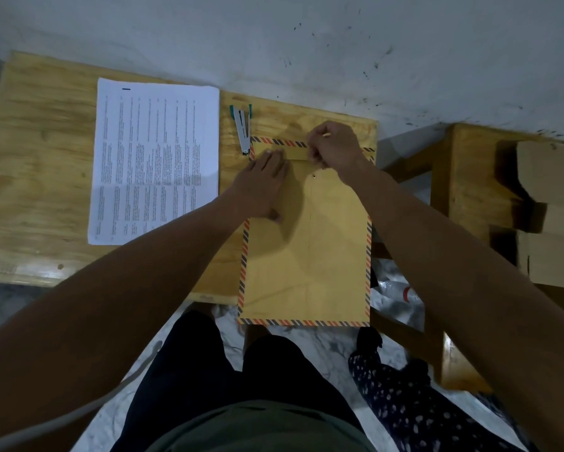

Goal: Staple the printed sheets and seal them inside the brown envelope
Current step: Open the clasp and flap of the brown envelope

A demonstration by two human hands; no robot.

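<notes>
The brown envelope (306, 256), edged with red and dark stripes, lies lengthwise on the wooden table (39, 151), its near end hanging over the front edge. My left hand (261, 187) rests flat on its upper left part, fingers apart. At the far end my right hand (331, 145) pinches the envelope's flap (284, 150). The printed sheets (153, 161) lie flat on the table to the left, outside the envelope. A silver stapler (242, 128) with teal ends lies between the sheets and the envelope's far corner.
A grey wall (306, 44) runs right behind the table. A second wooden piece of furniture (469, 177) with cardboard boxes (554, 203) stands to the right. My legs and a patterned cloth (404, 406) are below, on a marbled floor.
</notes>
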